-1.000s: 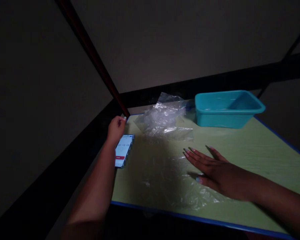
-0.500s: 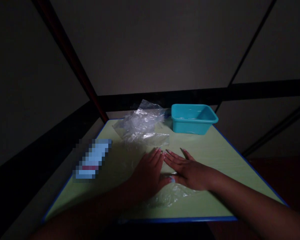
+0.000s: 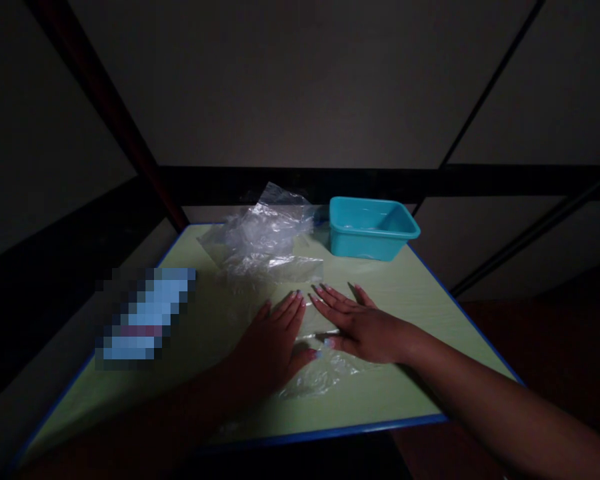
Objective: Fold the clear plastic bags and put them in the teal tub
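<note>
Both of my hands lie flat, palms down, on a clear plastic bag (image 3: 325, 373) spread on the green table (image 3: 410, 387). My left hand (image 3: 270, 343) presses the bag's left part with its fingers stretched out. My right hand (image 3: 357, 323) rests beside it, fingers spread, fingertips almost touching those of the left. Neither hand holds anything.
A crumpled heap of clear plastic bags (image 3: 263, 237) lies at the back of the table. A teal plastic tub (image 3: 373, 228) stands to its right. A lit phone (image 3: 147, 313), pixelated, lies near the left edge. Dark bed-frame bars surround the table.
My left hand left the phone and came to lie flat on the bag beside my right hand. The view swung left to centre on the table.
</note>
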Tool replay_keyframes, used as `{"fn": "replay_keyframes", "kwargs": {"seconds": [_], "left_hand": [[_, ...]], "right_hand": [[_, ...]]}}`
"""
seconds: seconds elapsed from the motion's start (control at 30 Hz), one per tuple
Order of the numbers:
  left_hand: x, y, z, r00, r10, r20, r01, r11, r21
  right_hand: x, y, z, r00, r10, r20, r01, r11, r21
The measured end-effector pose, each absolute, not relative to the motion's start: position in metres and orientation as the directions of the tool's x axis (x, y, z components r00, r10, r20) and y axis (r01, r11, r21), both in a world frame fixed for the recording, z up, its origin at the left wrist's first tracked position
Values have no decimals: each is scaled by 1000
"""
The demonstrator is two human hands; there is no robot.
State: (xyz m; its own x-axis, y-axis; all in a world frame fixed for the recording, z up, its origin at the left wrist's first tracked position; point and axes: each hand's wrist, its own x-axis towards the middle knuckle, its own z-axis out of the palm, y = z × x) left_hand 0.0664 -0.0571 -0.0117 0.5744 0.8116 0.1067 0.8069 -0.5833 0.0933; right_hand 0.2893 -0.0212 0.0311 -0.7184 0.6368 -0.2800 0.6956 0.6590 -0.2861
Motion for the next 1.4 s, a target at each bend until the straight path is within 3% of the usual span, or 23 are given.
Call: {"fn": "replay_keyframes", "kwargs": {"seconds": [0.23, 0.67, 0.97, 1.2, 1.3, 1.4], "left_hand": [[62, -48, -10, 529, 822, 211, 826, -556, 94], [59, -42, -16, 547, 833, 88, 825, -554, 116], [58, -43, -17, 545, 831, 114, 823, -556, 115], [58, -43, -18, 546, 832, 103, 823, -555, 118], [58, -43, -17, 542, 835, 92, 829, -550, 101], [58, -43, -15, 547, 835, 69, 827, -551, 109]], "right_hand": [[287, -30, 33, -748, 624, -225, 662, 675, -326], [285, -37, 30, -774, 578, -258, 632, 680, -371], [288, -41, 48, -691, 610, -388, 719, 638, -276], [285, -45, 41, -713, 645, -273, 700, 644, -309], [283, -45, 37, -762, 580, -288, 647, 687, -330], [284, -44, 38, -729, 602, -327, 684, 660, -310]]}}
